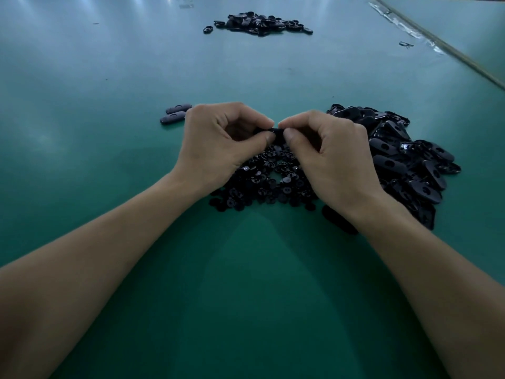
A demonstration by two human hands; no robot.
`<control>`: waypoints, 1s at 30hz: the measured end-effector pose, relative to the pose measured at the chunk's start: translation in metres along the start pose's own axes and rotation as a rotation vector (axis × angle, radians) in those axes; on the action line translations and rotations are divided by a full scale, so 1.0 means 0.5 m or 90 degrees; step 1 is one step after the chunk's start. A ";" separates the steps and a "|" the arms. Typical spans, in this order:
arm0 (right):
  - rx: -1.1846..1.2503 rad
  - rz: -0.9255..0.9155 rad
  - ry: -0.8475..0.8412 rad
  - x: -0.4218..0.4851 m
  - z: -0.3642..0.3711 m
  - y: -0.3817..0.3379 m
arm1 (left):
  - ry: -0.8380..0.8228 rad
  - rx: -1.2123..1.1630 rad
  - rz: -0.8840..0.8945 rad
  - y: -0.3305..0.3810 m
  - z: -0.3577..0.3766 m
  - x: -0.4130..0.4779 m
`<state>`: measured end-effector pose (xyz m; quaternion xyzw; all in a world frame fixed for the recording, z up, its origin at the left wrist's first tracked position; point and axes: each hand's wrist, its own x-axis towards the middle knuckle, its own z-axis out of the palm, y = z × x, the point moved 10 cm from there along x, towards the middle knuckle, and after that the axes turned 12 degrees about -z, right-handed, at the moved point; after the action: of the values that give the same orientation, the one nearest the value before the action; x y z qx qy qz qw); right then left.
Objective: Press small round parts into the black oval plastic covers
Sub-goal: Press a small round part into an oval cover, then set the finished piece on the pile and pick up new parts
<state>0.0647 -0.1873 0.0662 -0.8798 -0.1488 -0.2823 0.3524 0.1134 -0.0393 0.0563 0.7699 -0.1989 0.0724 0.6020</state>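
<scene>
Heap of small black round parts [262, 181] on green desk [246, 269], pile of glossy black oval covers [404, 160] just beside it on the right, one black piece [274, 131] held just above the heap, mostly hidden

Both hands pinch 1 black cover [275, 131] between their fingertips: left hand [218, 138], right hand [325, 151]. Below the fingers lies a pile of round parts [269, 181]; right of them, a heap of oval covers [404, 157].

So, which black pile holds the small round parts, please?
The pile of small round black plastic parts beneath the left hand and right hand; the right pile and far pile hold oval covers.
</scene>
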 end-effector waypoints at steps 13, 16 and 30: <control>-0.424 0.114 -0.179 -0.028 -0.002 0.060 | 0.240 0.101 -0.097 -0.034 -0.118 0.032; -0.423 0.107 -0.157 -0.024 -0.007 0.056 | 0.243 0.128 -0.132 -0.055 -0.141 0.046; -0.290 0.057 -0.055 -0.011 -0.020 0.039 | 0.202 0.404 -0.220 -0.117 -0.151 0.063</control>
<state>0.0654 -0.2085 0.0585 -0.9536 -0.0571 -0.2547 0.1499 0.1746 0.0373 0.0350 0.9191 0.0610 0.1458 0.3609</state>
